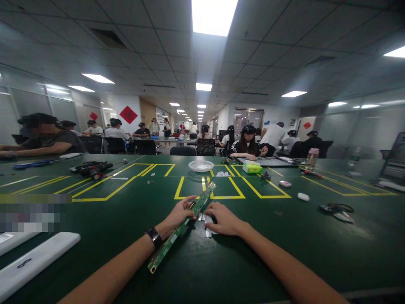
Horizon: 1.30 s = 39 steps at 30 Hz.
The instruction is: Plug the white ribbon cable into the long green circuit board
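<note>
My left hand, a dark watch at its wrist, is closed around a long narrow green circuit board. The board is tilted, with its far end raised toward the middle of the table and its near end beside my left forearm. My right hand is low over the table just right of the board, its fingers curled and pinching at a white and silvery strip. Part of that strip is hidden under the fingers, so its exact kind is unclear.
The green table carries yellow tape outlines. Ahead are a white plastic basket, a green tissue pack and a power drill. White bars lie left; a cabled mouse lies right. People sit across the table.
</note>
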{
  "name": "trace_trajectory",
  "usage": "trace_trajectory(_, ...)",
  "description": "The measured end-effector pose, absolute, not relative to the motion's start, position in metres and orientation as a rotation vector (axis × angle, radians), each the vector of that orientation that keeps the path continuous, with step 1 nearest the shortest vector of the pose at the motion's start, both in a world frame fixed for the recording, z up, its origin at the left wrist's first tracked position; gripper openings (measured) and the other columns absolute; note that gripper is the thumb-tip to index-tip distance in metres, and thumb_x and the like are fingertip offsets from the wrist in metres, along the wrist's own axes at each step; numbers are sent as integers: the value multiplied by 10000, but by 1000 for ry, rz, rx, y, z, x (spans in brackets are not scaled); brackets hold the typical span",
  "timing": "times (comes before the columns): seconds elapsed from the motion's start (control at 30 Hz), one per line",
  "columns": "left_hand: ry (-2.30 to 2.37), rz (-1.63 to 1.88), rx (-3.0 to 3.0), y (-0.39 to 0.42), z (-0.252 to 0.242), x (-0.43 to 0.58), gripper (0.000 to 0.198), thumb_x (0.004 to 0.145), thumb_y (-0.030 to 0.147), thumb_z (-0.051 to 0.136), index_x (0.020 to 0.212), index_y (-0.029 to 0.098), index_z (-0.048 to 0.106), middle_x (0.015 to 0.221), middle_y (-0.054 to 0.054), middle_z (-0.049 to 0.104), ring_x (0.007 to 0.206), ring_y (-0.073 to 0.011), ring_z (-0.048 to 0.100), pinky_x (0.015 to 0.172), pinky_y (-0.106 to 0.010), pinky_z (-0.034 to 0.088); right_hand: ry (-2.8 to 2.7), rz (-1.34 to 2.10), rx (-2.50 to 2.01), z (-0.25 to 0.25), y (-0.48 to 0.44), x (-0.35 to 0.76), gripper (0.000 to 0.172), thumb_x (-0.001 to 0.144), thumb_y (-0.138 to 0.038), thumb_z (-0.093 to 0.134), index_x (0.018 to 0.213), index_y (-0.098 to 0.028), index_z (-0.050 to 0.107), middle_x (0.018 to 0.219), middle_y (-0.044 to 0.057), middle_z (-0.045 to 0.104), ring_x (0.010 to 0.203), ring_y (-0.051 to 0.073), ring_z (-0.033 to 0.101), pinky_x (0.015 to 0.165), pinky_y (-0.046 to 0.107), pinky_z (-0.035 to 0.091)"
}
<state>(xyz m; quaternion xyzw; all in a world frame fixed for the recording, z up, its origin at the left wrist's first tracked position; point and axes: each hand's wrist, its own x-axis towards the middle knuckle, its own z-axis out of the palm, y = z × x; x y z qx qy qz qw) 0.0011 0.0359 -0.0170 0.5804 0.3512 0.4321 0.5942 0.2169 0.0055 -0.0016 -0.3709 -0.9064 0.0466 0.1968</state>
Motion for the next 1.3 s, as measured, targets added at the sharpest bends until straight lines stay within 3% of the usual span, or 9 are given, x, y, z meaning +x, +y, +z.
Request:
trace_trajectory(0.2, 698, 1033, 1237, 32, -12, 1, 829, 619, 21, 685, 1363, 218, 377, 1219, -110, 542, 915, -175, 624, 741, -295, 547, -2478, 245, -1082, -5, 7, 221, 415, 724, -406, 690, 1066, -195, 588, 1057, 69, 569, 985, 230, 504, 858, 343, 395)
trace_trajectory(0.43, 567, 970, 1271, 20, -9, 6, 812, 642, 72, 743, 1364, 185, 390, 1237, -124, 549, 1031, -199, 598, 891, -339, 491, -2329, 453, -1136, -8, 7, 220, 285, 754, -267, 651, 999, -178, 537, 910, 24, 577, 818, 171, 525, 708, 266, 399)
trace_trajectory(0.67, 537, 877, 1258, 19, -14, 8, 692, 726, 120, 695, 1351, 195, 406, 1131, -109, 622, 711, -121, 653, 678, -248, 524, -2340, 483, -1021, -2, -1, 214, 234, 765, -213, 635, 971, -186, 527, 958, 21, 580, 871, 171, 532, 758, 272, 404)
trace_trajectory(0.87, 636, 862, 1232, 15, -15, 9, 493, 797, 323, 676, 1228, 153, 509, 990, -100, 671, 777, -156, 661, 685, -259, 538, -2388, 462, -1050, -2, -3, 209, 253, 769, -212, 632, 995, -187, 521, 930, 19, 584, 813, 164, 541, 730, 264, 405)
trace_trajectory(0.97, 684, 893, 1257, 17, -18, 10, 446, 801, 357, 664, 1170, 143, 537, 924, -78, 673, 704, -138, 647, 630, -244, 537, -2407, 460, -1020, -2, -4, 206, 255, 764, -198, 632, 994, -188, 522, 907, 9, 583, 774, 151, 540, 699, 248, 399)
trace_trajectory(1.13, 734, 902, 1301, 22, -24, 11, 438, 810, 422, 632, 1128, 136, 536, 803, -42, 646, 510, -88, 566, 471, -200, 487, -2415, 488, -1010, -2, -5, 204, 260, 765, -207, 628, 1002, -196, 524, 830, -16, 574, 693, 131, 527, 625, 227, 376)
trace_trajectory(1.3, 723, 898, 1304, 21, -24, 10, 434, 793, 419, 653, 1109, 145, 537, 824, -46, 642, 546, -97, 590, 513, -209, 502, -2415, 495, -1008, -1, -6, 204, 266, 763, -210, 629, 1008, -191, 529, 798, -21, 571, 642, 116, 515, 588, 216, 368)
